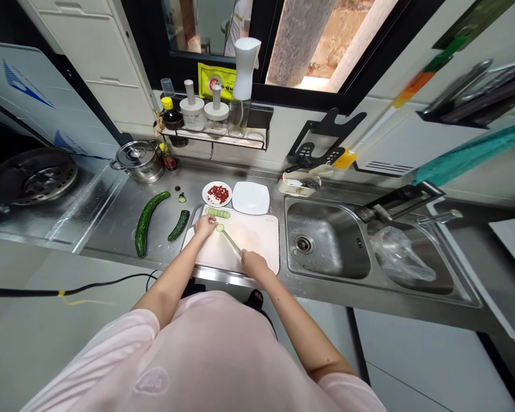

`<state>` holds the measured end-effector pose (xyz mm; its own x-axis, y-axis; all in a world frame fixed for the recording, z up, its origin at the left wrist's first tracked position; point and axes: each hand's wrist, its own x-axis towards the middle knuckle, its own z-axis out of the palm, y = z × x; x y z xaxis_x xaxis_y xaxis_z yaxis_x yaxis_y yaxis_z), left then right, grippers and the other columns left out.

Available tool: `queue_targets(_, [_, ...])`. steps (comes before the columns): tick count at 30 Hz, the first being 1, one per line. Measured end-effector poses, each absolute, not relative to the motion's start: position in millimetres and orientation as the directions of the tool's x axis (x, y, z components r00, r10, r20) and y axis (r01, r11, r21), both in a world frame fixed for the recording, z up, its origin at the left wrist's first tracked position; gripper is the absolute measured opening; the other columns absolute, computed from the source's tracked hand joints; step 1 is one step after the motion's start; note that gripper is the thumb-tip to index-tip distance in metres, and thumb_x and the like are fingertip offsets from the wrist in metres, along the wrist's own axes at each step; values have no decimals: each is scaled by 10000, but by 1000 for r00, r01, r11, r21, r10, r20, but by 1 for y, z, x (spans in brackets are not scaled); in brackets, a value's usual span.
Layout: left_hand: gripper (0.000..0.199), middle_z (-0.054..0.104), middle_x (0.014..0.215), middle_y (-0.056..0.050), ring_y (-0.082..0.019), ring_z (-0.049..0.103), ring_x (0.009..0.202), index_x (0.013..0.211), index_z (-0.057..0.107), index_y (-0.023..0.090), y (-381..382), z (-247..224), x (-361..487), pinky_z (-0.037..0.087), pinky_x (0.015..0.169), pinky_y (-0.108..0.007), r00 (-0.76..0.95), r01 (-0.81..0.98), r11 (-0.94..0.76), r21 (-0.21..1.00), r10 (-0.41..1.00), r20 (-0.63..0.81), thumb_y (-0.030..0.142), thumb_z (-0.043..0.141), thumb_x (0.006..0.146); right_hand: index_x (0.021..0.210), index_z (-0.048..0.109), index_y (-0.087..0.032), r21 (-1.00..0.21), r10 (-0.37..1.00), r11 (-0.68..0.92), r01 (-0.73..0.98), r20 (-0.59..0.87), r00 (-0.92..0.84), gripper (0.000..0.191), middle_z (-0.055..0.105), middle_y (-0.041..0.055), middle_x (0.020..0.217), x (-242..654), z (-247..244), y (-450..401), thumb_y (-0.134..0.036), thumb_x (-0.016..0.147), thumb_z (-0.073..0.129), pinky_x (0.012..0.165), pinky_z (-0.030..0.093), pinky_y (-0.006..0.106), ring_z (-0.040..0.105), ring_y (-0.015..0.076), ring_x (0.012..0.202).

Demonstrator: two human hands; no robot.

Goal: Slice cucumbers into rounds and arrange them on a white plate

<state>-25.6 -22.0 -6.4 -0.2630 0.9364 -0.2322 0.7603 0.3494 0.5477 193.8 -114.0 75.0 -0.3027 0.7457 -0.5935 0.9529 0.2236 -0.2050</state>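
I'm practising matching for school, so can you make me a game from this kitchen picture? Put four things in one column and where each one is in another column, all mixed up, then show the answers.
Things:
1. clear plastic bag
2. steel pot
3. cucumber slices
4. kitchen knife

Places:
A. in the person's right hand
B. on the white cutting board
C. in the right basin of the steel sink
D. on the left end of the steel counter

Pairs: 1-C, 2-D, 3-B, 4-A
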Motion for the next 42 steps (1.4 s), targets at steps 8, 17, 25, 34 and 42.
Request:
queue_targets(8, [182, 654, 819, 23, -156, 617, 787, 867, 659, 263, -22, -5, -25, 428, 669, -243, -272, 765, 359, 535, 933, -236, 341, 650, 703, 1086, 551, -167, -219, 765, 200, 955, -574, -292, 267, 654, 134, 1015, 182, 73, -106, -153, 888, 373, 713, 440, 291, 632, 225, 929])
queue_targets(17, [174, 654, 793, 27, -153, 615, 757, 847, 652, 261, -20, -10, -26, 411, 638, -249, -269, 759, 357, 545, 934, -237, 356, 658, 702, 1070, 558, -156, -239, 785, 220, 946, -533, -317, 287, 662, 136, 1003, 174, 66, -98, -111, 857, 372, 712, 453, 296, 634, 235, 945])
queue_targets(25, [170, 654, 797, 29, -150, 608, 764, 846, 649, 266, -20, -11, -27, 412, 654, -246, -268, 762, 353, 544, 935, -232, 356, 655, 703, 1068, 562, -153, -231, 783, 222, 947, -537, -314, 287, 663, 139, 1002, 173, 66, -98, -106, 845, 387, 708, 458, 295, 638, 236, 939])
queue_targets(34, [187, 651, 813, 25, -153, 611, 792, 880, 660, 262, -22, -7, -25, 427, 685, -240, -267, 766, 357, 534, 933, -241, 346, 645, 713, 1069, 558, -152, -237, 779, 211, 948, -545, -310, 287, 661, 138, 1000, 172, 66, -97, -108, 843, 387, 704, 461, 304, 637, 245, 936])
queue_targets(42, [178, 653, 821, 25, -150, 605, 781, 861, 657, 258, -21, -8, -26, 418, 666, -238, -266, 771, 351, 531, 936, -232, 351, 647, 709, 1073, 562, -160, -250, 771, 197, 948, -558, -307, 287, 656, 140, 1019, 174, 68, -98, -116, 851, 386, 711, 457, 307, 631, 244, 947])
